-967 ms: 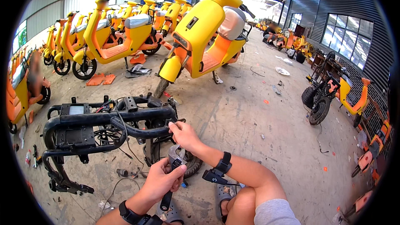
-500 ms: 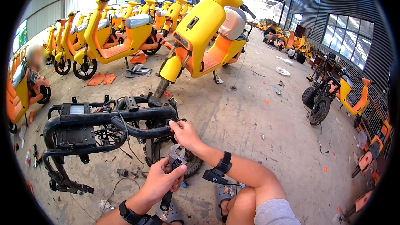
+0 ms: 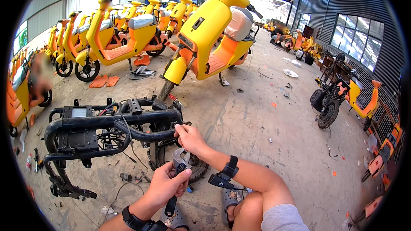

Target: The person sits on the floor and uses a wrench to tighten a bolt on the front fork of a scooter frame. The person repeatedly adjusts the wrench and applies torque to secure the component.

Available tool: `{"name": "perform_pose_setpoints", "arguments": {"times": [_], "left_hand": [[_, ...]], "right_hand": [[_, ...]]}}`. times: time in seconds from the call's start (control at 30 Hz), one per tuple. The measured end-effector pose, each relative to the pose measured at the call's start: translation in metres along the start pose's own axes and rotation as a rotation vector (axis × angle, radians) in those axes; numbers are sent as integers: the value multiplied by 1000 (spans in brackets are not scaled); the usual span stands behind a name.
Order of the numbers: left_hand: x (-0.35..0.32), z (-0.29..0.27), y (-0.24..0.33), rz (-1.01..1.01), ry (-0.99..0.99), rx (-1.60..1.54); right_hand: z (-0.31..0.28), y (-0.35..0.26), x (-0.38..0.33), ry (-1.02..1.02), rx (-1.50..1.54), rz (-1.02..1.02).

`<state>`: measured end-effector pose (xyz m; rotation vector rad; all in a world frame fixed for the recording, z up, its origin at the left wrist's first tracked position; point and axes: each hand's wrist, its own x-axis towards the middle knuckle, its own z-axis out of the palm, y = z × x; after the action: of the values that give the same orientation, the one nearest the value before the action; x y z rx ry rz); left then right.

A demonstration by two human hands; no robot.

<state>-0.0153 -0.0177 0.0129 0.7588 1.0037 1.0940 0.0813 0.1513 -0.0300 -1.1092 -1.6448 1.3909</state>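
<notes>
My left hand (image 3: 165,185) is wrapped round an adjustable wrench (image 3: 181,159), its jaws pointing up beside a wheel (image 3: 199,172) and its black handle hanging below my fist. At the right end of a black tubular scooter frame (image 3: 102,122), the thumb and fingers of my right hand (image 3: 192,139) are pinched together against the metal. Whatever they grip there is too small or hidden to make out. Loose wires run through the frame, which lies low over the concrete. Part of the wheel is hidden behind the wrench and my hands.
A yellow scooter (image 3: 201,34) stands just beyond the frame, with rows of others behind it on the left. Orange panels (image 3: 104,81) and a cable (image 3: 115,194) lie on the floor. A partly stripped scooter (image 3: 329,107) stands at right; a person (image 3: 279,33) sits farther back.
Both hands and the wrench stay almost where they were. A blurred shape at the far left, by the scooters, has shifted lower.
</notes>
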Motion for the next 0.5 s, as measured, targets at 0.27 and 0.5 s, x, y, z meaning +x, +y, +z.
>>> {"name": "perform_pose_setpoints", "arguments": {"times": [0.27, 0.5], "left_hand": [[0, 0, -1, 6, -11, -18], [0, 1, 1, -6, 1, -27]], "right_hand": [[0, 0, 0, -9, 10, 18], [1, 2, 1, 3, 7, -3]]}}
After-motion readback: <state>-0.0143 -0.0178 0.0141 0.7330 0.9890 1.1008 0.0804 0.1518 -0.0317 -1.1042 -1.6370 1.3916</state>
